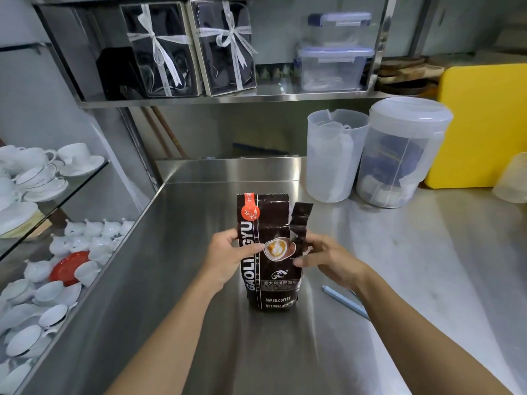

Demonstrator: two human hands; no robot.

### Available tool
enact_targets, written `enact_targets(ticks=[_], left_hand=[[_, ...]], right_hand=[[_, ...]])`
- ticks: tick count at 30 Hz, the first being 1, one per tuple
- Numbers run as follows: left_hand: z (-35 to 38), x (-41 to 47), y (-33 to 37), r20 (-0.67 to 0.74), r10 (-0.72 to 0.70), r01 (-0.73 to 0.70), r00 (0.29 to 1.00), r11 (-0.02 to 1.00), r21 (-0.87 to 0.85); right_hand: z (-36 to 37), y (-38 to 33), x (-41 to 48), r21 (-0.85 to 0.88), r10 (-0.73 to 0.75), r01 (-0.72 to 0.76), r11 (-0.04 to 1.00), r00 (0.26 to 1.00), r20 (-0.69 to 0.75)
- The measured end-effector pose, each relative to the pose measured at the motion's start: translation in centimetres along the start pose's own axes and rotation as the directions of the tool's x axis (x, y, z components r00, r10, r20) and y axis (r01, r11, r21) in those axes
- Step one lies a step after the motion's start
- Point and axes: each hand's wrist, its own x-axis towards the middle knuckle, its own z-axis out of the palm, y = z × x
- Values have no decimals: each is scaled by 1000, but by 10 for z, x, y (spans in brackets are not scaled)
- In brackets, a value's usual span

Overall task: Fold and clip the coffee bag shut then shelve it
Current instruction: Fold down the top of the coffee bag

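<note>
A dark brown coffee bag (271, 283) with a red badge and a latte picture stands upright on the steel counter (199, 323). Its top is torn open along the right side, and a loose strip sticks up there. My left hand (225, 258) grips the bag's left edge at mid height. My right hand (328, 259) pinches the bag's right edge just below the torn strip. A pale blue sealing clip (343, 302) lies flat on the counter to the right of the bag, partly hidden behind my right forearm.
Behind the bag stand a translucent jug (333, 158) and a lidded plastic canister (399, 155), with a yellow board (484, 124) further right. The steel shelf (228, 99) above holds ribboned gift boxes and plastic containers. Glass shelves (71, 192) at left carry white cups.
</note>
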Motion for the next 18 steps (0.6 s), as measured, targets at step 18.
enact_targets(ticks=[18], left_hand=[[0, 20, 6, -193, 133, -58, 972, 934, 352]], right_hand=[[9, -8, 25, -152, -139, 75, 985, 872, -469]])
